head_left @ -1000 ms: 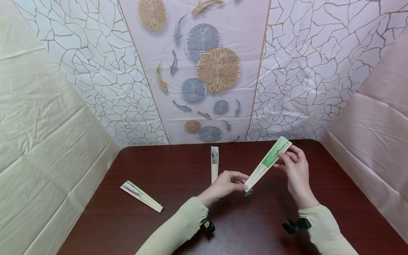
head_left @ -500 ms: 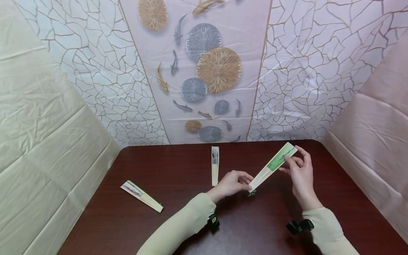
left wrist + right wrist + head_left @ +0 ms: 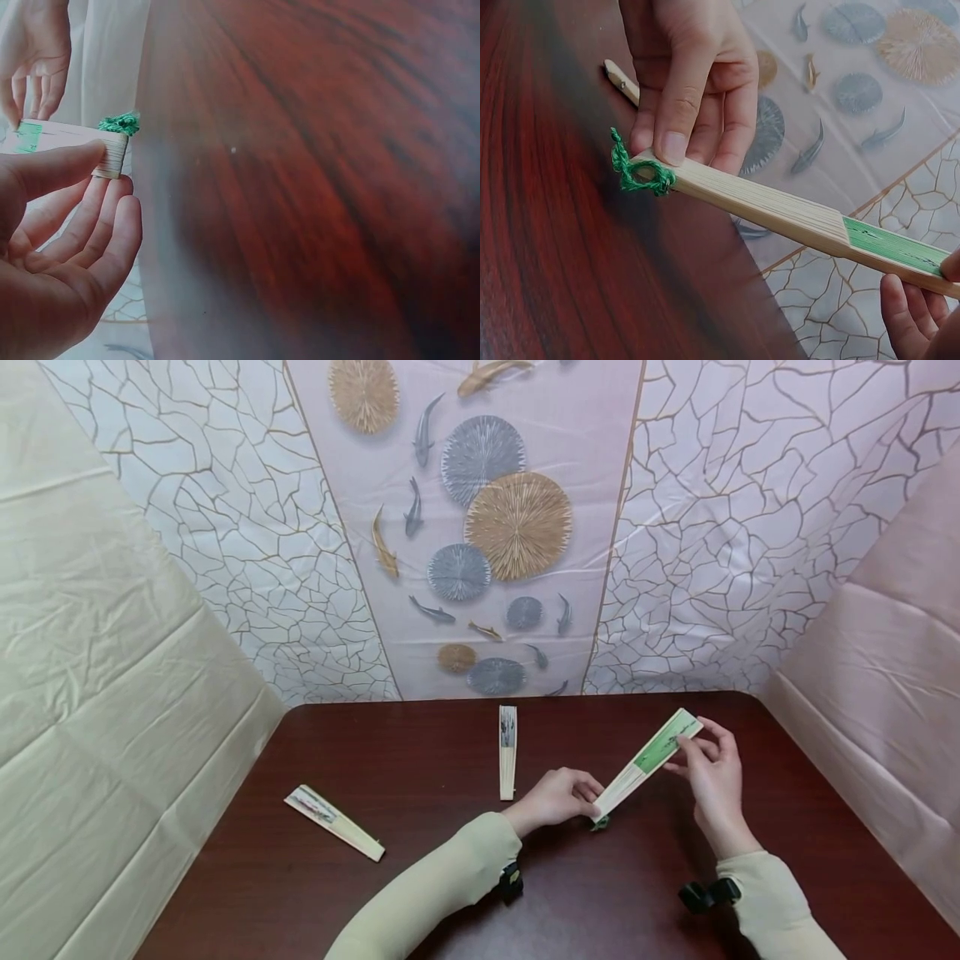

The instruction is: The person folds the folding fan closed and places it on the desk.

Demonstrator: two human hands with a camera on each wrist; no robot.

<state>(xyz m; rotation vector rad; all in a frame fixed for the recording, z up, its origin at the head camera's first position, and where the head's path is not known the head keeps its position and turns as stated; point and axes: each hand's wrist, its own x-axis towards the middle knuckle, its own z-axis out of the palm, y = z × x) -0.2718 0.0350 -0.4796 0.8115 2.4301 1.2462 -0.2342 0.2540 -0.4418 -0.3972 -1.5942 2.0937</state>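
Observation:
A folded hand fan [image 3: 633, 779] with a green printed band slants between both hands above the table. My left hand [image 3: 558, 797] pinches its narrow pivot end between thumb and fingers. A green cord loop [image 3: 645, 176] hangs from that end, clear in the right wrist view. At the wide green end, my right hand [image 3: 716, 785] pinches the fan with thumb in front and fingers behind. The left wrist view shows the stacked rib ends beside the left thumb [image 3: 64, 171].
A folded fan with a grey print [image 3: 507, 768] lies upright at the back middle of the dark red table [image 3: 420, 752]. Another folded fan with a multicoloured print [image 3: 337, 824] lies slanted at the left. Patterned cloth [image 3: 517, 527] hangs behind the table.
Both hands have shifted right and slightly down with the green fan, which now slants a little flatter. The grey-printed fan, partly covered by the left hand before, now shows in full.

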